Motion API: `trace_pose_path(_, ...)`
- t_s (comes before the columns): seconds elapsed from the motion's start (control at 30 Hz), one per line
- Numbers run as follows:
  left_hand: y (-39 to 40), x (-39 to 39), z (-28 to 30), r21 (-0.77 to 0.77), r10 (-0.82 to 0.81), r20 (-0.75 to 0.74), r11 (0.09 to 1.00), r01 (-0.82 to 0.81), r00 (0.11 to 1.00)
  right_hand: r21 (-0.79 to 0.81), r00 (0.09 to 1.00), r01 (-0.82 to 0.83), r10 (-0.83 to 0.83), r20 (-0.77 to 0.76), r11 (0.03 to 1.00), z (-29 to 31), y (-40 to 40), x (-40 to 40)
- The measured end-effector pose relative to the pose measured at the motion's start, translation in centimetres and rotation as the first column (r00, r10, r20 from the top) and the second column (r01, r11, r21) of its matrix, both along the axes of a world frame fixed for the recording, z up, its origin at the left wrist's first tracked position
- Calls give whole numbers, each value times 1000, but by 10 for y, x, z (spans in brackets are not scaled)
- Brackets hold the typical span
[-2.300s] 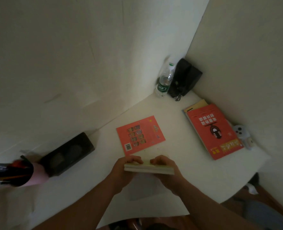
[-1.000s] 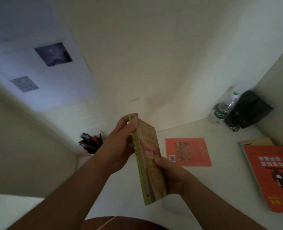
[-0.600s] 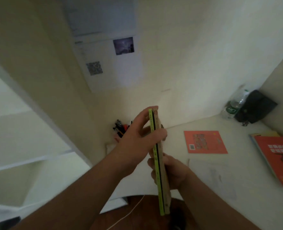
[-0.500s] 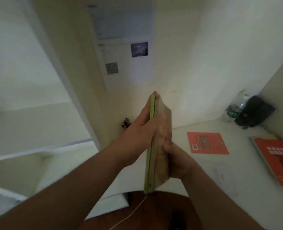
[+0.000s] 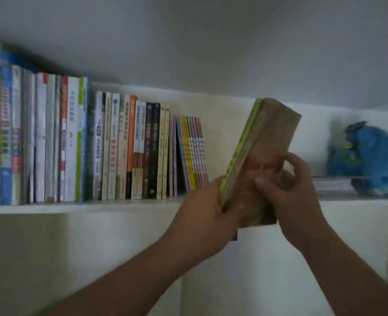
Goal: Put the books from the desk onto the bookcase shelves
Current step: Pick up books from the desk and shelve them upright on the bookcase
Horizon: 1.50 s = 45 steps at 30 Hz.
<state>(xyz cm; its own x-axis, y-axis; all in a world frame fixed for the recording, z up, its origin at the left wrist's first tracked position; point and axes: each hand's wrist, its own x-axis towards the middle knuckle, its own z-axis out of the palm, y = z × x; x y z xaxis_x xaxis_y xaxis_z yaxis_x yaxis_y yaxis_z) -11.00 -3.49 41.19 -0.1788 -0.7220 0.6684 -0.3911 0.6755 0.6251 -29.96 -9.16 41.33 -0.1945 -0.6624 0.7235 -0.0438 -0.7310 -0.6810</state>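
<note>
I hold a tan book with a green spine upright and tilted to the right, in front of the white bookcase shelf. My left hand grips its lower spine edge. My right hand holds its cover and lower right side. The book's bottom sits a little below the shelf board's front edge, in the gap to the right of a row of standing books. The desk is out of view.
A blue plush toy sits at the shelf's right end on a flat stack of papers or books. Thin coloured booklets lean at the row's right end. Open compartments lie below the shelf.
My view has swung from the desk up to the bookcase shelf. Both hands have raised the green-spined book from beside the desk to shelf height.
</note>
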Motion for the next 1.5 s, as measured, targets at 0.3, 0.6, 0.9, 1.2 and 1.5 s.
trace_pose_path(0.3, -93, -18, 31, -313, 366, 184, 902, -298, 912, -110, 929, 79, -113, -353, 991, 67, -38, 83)
trace_pose_path(0.6, -120, 63, 30, -650, 604, 501, 735, -191, 619, -126, 847, 182, -220, -484, 975, 55, -110, 90)
trace_pose_path(0.9, -133, 69, 26, -696, 621, 385, 681, -227, 683, -86, 896, 64, -96, -434, 994, 49, -142, 116)
trace_pose_path(1.2, -136, 70, 23, -728, 646, 378, 650, -218, 664, 1, 890, -23, 20, -455, 1000, 49, -137, 110)
trace_pose_path(1.5, -121, 49, -8, -722, 632, 326, 647, -246, 703, -309, 341, 228, -373, -863, 923, -36, -69, 18)
